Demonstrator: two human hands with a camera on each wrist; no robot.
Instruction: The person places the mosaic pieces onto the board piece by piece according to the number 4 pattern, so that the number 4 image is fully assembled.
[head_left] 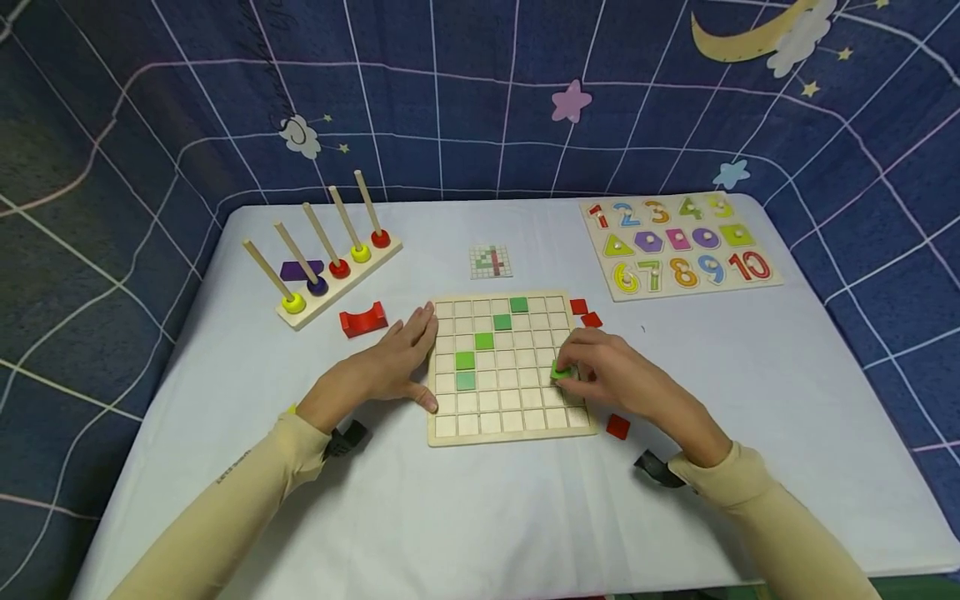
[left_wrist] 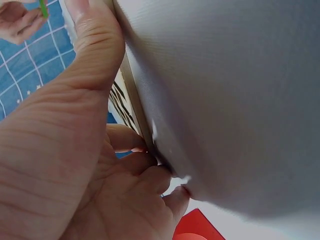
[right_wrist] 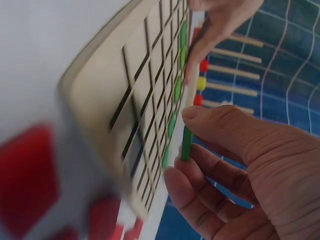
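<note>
A wooden grid board [head_left: 517, 398] lies mid-table, with several green square tiles [head_left: 483, 341] set in a diagonal run on its left and upper part. My left hand [head_left: 393, 358] rests along the board's left edge, fingers spread and straight, thumb at the lower side. In the left wrist view, the fingertips and thumb [left_wrist: 100, 45] touch the board's rim. Over the board's right side, my right hand [head_left: 611, 371] pinches a green square tile [right_wrist: 186, 143] between thumb and fingers. The right wrist view shows that tile edge-on, held above the grid.
Red tiles [head_left: 618, 427] lie right of the board. Above it sits a small pattern card [head_left: 491, 262]. A peg stand with rings [head_left: 341, 287] and a red arched block [head_left: 363, 320] are at left. A number puzzle board [head_left: 681, 246] lies at the back right.
</note>
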